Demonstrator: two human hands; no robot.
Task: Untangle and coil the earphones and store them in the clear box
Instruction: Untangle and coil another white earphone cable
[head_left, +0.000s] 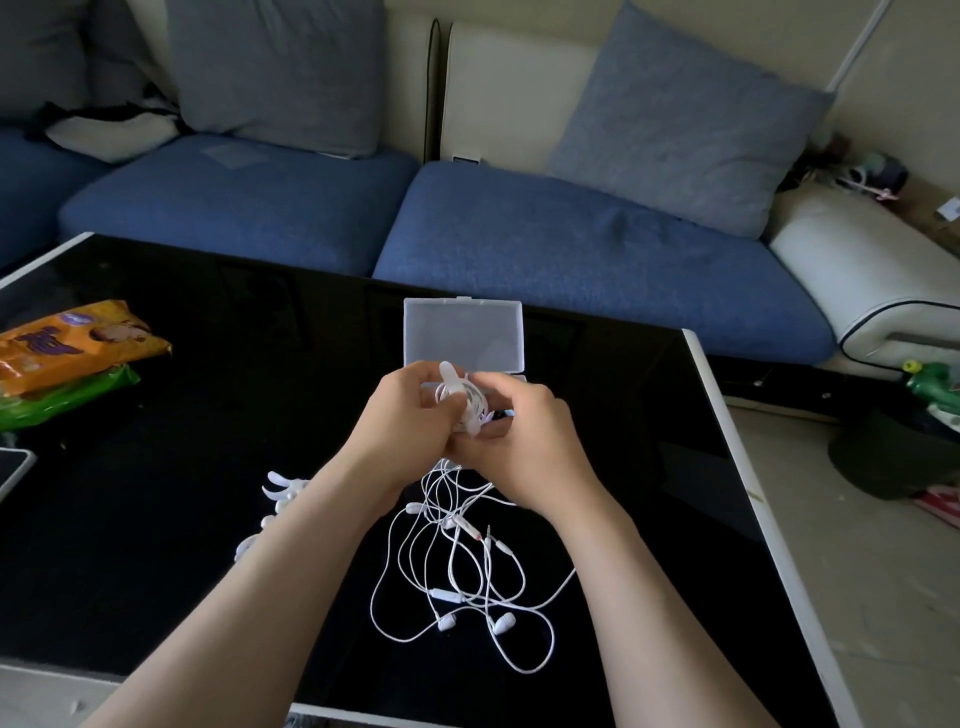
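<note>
White earphones (457, 577) lie in a tangle on the black table (208, 441), and their cords run up into both hands. My left hand (410, 415) grips a white winder (465, 400) with cord wrapped on it. My right hand (524, 441) pinches the cord beside the winder. Both hands are raised over the table in front of the clear box (462, 332), whose lid stands open. The box's base is mostly hidden behind my hands.
More white winders (283, 491) lie by my left forearm. Orange and green snack packets (67, 353) sit at the table's left. A phone corner (13, 467) shows at the left edge. A blue sofa (571, 234) with cushions runs behind the table.
</note>
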